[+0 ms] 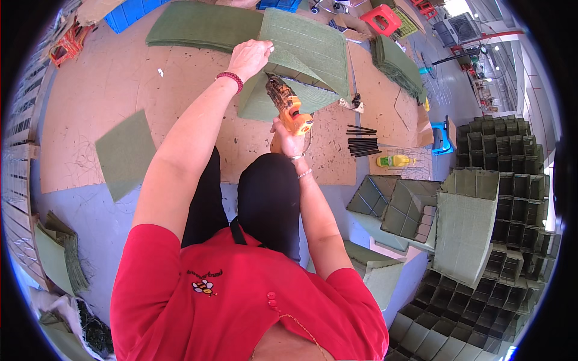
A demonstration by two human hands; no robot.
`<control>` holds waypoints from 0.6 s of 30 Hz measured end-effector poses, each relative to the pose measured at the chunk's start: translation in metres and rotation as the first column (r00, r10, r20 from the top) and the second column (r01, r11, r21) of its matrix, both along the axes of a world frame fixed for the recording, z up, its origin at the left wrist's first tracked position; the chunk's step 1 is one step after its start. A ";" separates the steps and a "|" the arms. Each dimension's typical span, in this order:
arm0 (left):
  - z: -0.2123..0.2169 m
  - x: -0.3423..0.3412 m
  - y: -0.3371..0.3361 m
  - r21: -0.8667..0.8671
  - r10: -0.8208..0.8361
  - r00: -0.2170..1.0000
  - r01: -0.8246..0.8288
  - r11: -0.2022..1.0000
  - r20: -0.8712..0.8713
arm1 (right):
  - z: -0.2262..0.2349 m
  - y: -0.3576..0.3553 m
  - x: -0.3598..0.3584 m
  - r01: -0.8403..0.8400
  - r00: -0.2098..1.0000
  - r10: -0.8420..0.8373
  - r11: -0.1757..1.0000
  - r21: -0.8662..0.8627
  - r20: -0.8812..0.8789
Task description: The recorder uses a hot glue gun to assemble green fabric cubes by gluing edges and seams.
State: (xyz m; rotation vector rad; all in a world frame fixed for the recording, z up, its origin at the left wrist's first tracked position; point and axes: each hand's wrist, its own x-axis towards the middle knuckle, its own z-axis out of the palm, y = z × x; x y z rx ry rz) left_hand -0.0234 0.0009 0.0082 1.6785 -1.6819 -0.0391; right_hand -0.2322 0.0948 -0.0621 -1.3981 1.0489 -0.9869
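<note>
My right hand (291, 139) grips an orange hot glue gun (297, 118), its nozzle end dark with crusted residue. The nozzle points at the opening of a green fabric box (304, 48), whose wire-framed edges stand partly raised on the work surface. At the box's left edge, my left hand (250, 59) has its fingers closed on the green fabric, seemingly pinching it; the fingertips are only partly visible. Behind my left hand lies a stack of green fabric sheets (201, 27). Black glue sticks (362, 144) lie in a bunch right of the glue gun.
Brown board (78, 114) covers the floor. A loose green sheet (127, 155) lies left; a yellow bottle (395, 160) lies right. Finished green boxes (466, 216) and many stacked grid-like ones (512, 198) fill the right side. A red stool (382, 20) and blue stool (443, 137) stand beyond.
</note>
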 end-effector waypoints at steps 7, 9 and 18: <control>-0.004 0.001 0.002 -0.025 0.001 0.999 0.000 1.000 0.036 | 0.007 0.005 0.003 -0.008 0.999 0.008 1.000 0.002 -0.043; -0.006 0.003 0.001 -0.035 0.000 0.999 0.001 0.999 0.040 | 0.003 0.005 0.002 0.044 0.998 -0.045 0.999 0.021 0.051; 0.001 0.002 0.006 0.053 -0.015 1.000 0.014 0.998 0.008 | 0.006 0.014 -0.008 0.118 0.989 -0.121 0.992 0.041 0.088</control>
